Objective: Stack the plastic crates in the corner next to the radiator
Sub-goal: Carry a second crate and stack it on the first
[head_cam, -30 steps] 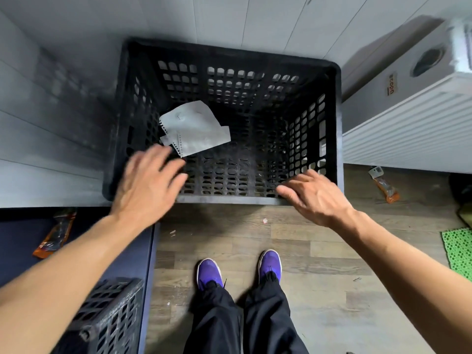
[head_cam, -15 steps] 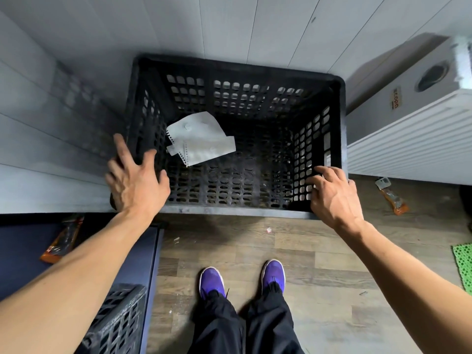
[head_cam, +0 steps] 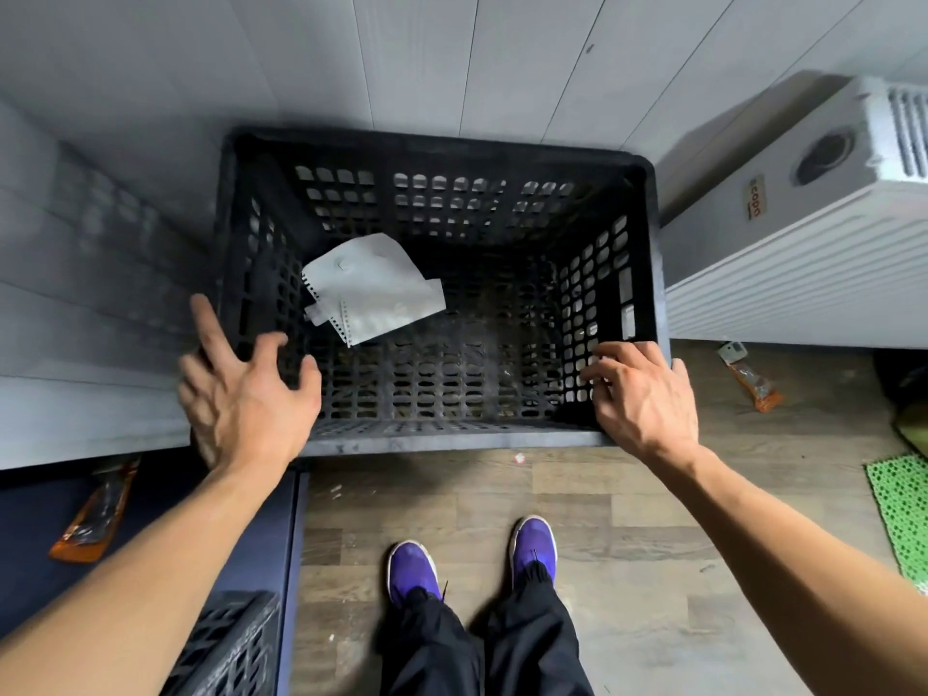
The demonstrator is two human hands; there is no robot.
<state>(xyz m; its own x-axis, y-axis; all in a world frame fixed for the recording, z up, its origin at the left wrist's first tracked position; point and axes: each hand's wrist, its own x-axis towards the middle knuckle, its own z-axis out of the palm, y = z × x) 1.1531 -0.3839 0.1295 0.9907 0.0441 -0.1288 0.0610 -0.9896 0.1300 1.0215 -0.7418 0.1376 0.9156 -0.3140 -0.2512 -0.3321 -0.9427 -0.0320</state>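
Both hands have spread outward to the near corners of the black crate (head_cam: pixel 452 439): left hand (head_cam: pixel 241 399) splayed, released; right hand (head_cam: pixel 648 394) grasping the rim. It sits on the plank floor (head_cam: pixel 577 494) in the grey-panelled corner beside the white radiator (head_cam: pixel 803 273).

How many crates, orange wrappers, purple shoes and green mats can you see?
Crates: 2
Orange wrappers: 2
Purple shoes: 2
Green mats: 1
Total: 7

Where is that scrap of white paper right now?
In the head view, the paper lies on the bottom of the crate, toward its left wall, just beyond the left hand.
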